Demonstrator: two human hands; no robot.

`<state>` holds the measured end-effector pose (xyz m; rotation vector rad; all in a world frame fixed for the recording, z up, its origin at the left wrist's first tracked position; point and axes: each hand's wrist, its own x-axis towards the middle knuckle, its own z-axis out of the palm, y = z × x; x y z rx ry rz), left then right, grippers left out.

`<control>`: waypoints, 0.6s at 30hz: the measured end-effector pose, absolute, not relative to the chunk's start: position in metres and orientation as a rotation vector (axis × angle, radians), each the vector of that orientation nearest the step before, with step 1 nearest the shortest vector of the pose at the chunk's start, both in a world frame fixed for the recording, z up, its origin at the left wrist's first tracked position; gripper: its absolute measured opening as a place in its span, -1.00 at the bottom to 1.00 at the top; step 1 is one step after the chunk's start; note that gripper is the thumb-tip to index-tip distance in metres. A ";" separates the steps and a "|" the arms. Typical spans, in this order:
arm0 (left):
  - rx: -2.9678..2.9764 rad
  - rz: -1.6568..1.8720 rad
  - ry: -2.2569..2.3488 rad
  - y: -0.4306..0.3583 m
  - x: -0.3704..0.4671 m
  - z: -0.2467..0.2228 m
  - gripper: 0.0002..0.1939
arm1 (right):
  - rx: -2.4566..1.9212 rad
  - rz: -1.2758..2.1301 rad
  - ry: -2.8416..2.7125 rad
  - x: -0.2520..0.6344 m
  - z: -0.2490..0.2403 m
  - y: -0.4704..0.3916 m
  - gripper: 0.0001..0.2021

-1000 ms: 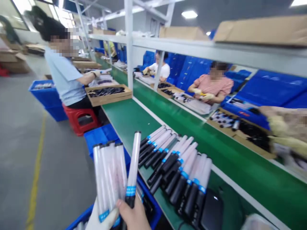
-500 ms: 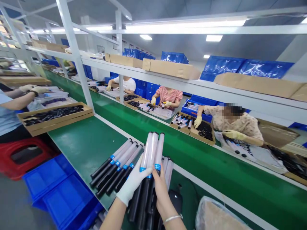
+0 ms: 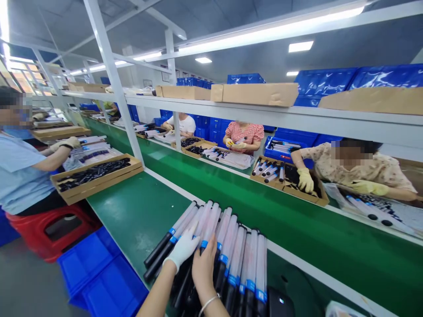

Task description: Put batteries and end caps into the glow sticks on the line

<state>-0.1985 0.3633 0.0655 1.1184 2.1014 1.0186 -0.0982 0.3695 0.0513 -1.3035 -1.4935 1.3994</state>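
Left hand (image 3: 181,252): one white glove (image 3: 179,256), close-fitting, ending at the wrist. Right hand (image 3: 204,267): bare. Right wrist (image 3: 207,296): one slim, rounded, silver-coloured bangle (image 3: 210,301). Both forearms (image 3: 159,288): I see them bare up to the lower edge of my view.

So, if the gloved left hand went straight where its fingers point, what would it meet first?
Probably the pale tubes just ahead of the left hand; depth is unclear, so it might skim over them towards the white rail.
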 end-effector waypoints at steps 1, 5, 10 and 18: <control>1.155 1.000 2.125 0.363 -0.198 0.060 -0.24 | -1.285 1.363 -1.525 -0.099 0.050 0.368 -0.28; 1.260 0.958 2.204 0.360 -0.197 0.048 -0.32 | -1.223 1.254 -1.629 -0.098 0.051 0.376 -0.32; 1.345 0.916 2.236 0.353 -0.197 0.053 -0.38 | -1.228 1.230 -1.674 -0.094 0.055 0.391 -0.38; 1.409 0.745 2.506 0.342 -0.217 0.070 -0.45 | -1.263 1.373 -1.526 -0.084 0.070 0.410 -0.32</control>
